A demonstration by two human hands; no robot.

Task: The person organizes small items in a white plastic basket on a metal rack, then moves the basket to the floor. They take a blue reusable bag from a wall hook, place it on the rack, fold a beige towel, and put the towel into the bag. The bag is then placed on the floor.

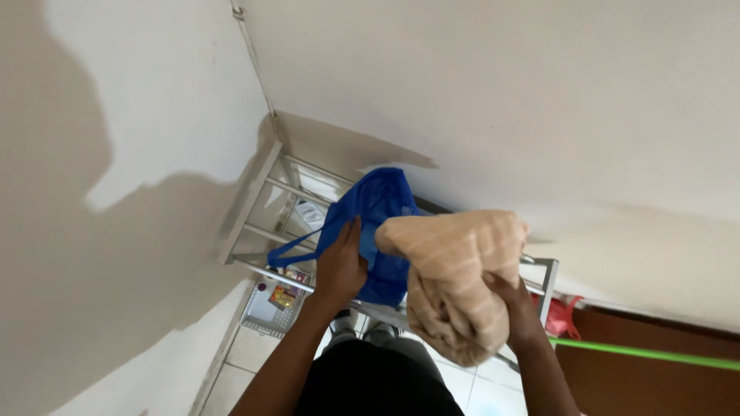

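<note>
**Two hands at a metal rack in a white corner**

Holding a bunched beige striped towel of soft cloth (459, 277), the right hand (518, 308) sits at about 5 o'clock in the head view, its fingers closed around the bundle's lower right side. The towel bulges up and left of that hand, hanging partly over the rack's front rail. At roughly 7 o'clock from the towel, the left hand (341, 266) lies with fingers spread flat against a bright blue fabric bag with a long strap (378, 212); whether it grips the bag I cannot tell. The bag rests on a pale grey metal tube rack (258, 200), just touching the towel's left edge. Below the rack, toward 8 o'clock, a white plastic slotted basket (266, 312) stands on the tiled floor (478, 385). A thin green rod (647, 353) crosses at 4 o'clock. Beyond, white walls (501, 85) meet at 12 o'clock.
</note>
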